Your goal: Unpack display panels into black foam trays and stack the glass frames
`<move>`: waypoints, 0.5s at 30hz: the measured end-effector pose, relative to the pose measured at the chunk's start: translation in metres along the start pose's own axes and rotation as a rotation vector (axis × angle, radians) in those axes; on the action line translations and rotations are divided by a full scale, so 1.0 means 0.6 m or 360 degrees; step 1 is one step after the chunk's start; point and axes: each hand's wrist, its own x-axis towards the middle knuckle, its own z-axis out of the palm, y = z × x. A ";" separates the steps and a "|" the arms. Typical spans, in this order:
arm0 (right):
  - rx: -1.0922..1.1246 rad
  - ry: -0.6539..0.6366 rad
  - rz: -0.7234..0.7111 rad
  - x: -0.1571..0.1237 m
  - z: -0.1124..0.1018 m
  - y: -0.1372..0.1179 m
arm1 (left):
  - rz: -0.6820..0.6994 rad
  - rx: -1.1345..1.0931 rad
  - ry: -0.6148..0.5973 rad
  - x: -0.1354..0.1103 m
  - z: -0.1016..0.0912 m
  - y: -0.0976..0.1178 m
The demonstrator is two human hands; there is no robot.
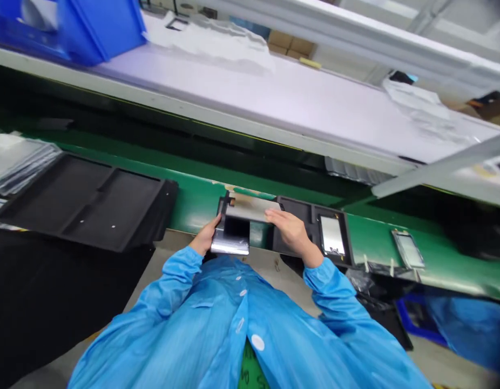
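My left hand (pixel 207 236) grips the left edge of a dark, glossy flat screen panel (pixel 232 241), held upright lengthwise near my body. A second flat panel with a silver back (pixel 252 209) lies crosswise over the far end of the dark one. The fingers of my right hand (pixel 291 231) are closed at its right end, the thumb mostly hidden. Beside my right hand is a black tray (pixel 348 254), partly covered by that hand. In its right compartment lies another silver-backed panel (pixel 331 235).
Stacked black trays (pixel 124 210) stand at the left, beside a pile of thin sheets (pixel 25 165). On the green bench (pixel 193 202), a framed panel (pixel 409 249) lies at the right. A white shelf (pixel 234 86) with a blue bin (pixel 100 32) runs above; a grey post (pixel 440 165) slants at right.
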 end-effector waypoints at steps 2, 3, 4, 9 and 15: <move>-0.0035 -0.0182 -0.0264 -0.060 -0.059 -0.017 | -0.0180 0.0161 -0.0144 0.001 0.027 -0.046; -0.0055 -0.0268 -0.0376 -0.087 -0.085 -0.027 | -0.0266 0.0237 -0.0236 0.000 0.039 -0.071; -0.0082 -0.0339 -0.0471 -0.111 -0.108 -0.036 | -0.0346 0.0305 -0.0336 -0.002 0.051 -0.095; -0.0222 -0.0461 -0.0554 -0.207 -0.173 -0.042 | -0.0492 0.0574 -0.0662 -0.015 0.093 -0.197; -0.0092 -0.0234 -0.0096 -0.303 -0.157 0.002 | -0.0356 0.0888 -0.0719 -0.008 0.131 -0.259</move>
